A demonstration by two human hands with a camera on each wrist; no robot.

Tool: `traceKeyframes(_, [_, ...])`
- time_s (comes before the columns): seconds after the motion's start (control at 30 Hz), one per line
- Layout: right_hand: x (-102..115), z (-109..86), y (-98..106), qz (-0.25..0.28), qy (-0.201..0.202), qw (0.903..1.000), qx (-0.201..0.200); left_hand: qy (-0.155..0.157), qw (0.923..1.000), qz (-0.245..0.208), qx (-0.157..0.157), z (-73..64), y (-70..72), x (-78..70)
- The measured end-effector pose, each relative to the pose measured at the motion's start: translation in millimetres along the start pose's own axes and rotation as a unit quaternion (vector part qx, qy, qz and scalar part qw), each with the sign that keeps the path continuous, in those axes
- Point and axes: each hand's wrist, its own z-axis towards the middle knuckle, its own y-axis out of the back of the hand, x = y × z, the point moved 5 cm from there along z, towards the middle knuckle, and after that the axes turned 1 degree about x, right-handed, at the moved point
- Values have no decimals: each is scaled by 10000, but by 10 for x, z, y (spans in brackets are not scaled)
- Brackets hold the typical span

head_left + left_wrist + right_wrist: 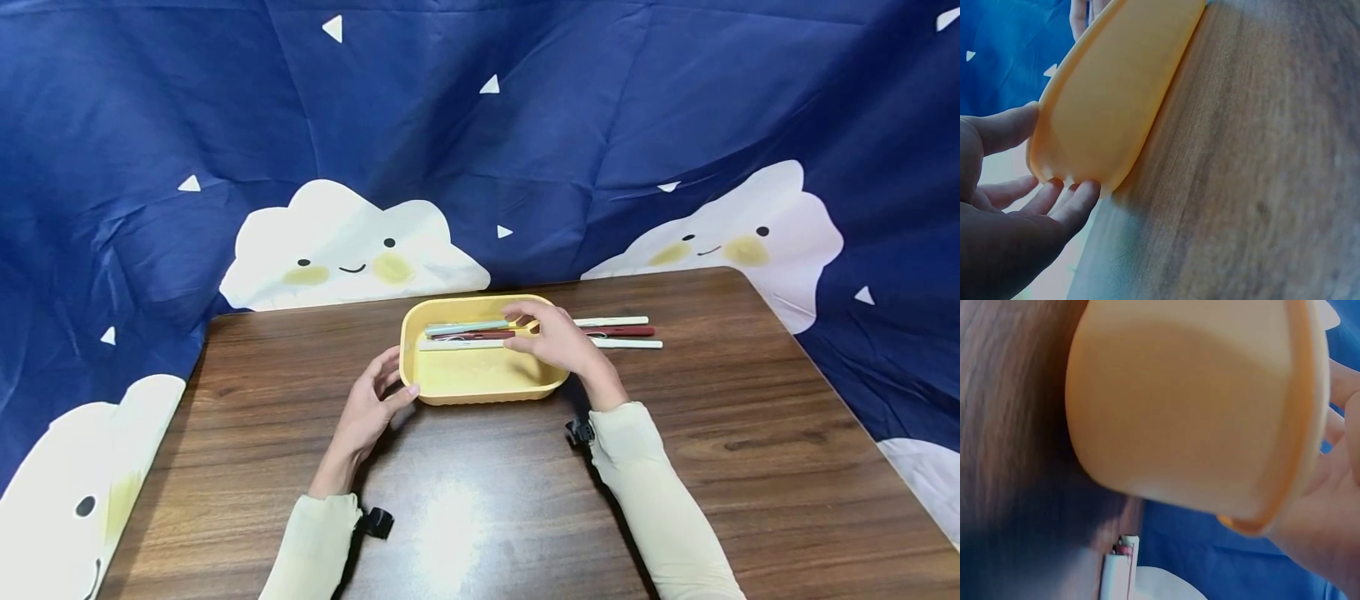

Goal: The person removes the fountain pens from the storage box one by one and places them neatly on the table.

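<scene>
A shallow yellow plastic basket (480, 379) stands on the wooden table. My left hand (369, 412) holds its near left corner, thumb at the rim and curved fingertips against the outer wall (1088, 144). Inside lie a light blue pen (468, 327), a dark red pen (480, 336) and a white pen (461, 344), side by side. Over the basket's right end is my right hand (561, 340), thumb and fingers spread apart close above the pens' right ends. In the right wrist view the basket's wall (1179, 412) hides most of the fingers of this hand (1329, 500).
Right of the basket lie a dark red pen (630, 331) and two white pens, one behind (622, 321) and one in front (637, 343). The brown table (750, 467) ends at the back against a blue cloth (525, 167) with cloud prints.
</scene>
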Motion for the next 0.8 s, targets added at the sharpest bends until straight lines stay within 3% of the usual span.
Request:
traceKeyframes(0.23, [29, 63, -122, 11, 138, 9999, 43, 44, 10000, 52, -25, 0, 7, 0])
traceKeyframes(0.8, [-45, 225, -413, -536, -219, 9967, 564, 34, 10000, 36, -31, -10, -2, -8])
